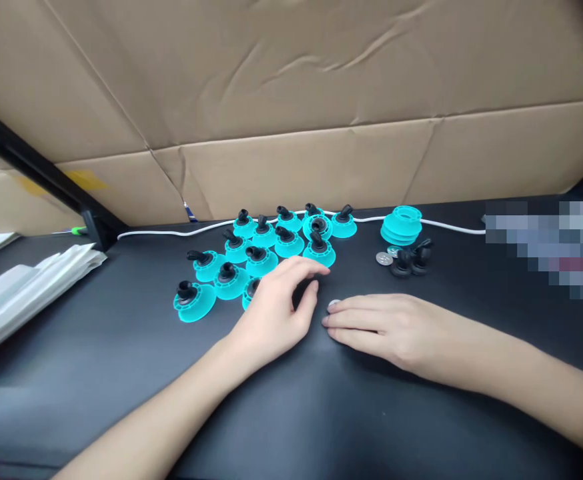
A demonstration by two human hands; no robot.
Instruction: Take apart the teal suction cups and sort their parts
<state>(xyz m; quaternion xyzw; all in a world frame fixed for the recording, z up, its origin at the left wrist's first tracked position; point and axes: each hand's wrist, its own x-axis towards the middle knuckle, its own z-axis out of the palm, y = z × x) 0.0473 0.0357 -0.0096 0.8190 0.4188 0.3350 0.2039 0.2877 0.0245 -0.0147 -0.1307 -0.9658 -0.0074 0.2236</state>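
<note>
My left hand (281,300) is over the black table, its thumb and fingers apart with nothing between them. It partly covers a teal cup (248,297) with a black fitting. My right hand (391,328) lies low over the table, fingertips pointing left. A small silver disc (334,304) shows at its fingertips; whether the hand grips it is hidden. Several teal cups with black fittings, such as one at the front left (194,305), stand in rows beyond and left of my left hand.
Behind my right hand are stacked teal rings (401,228), silver discs (384,259) and loose black fittings (411,259). A white cable (171,233) runs along the cardboard wall (291,170). White papers (31,293) lie at the left.
</note>
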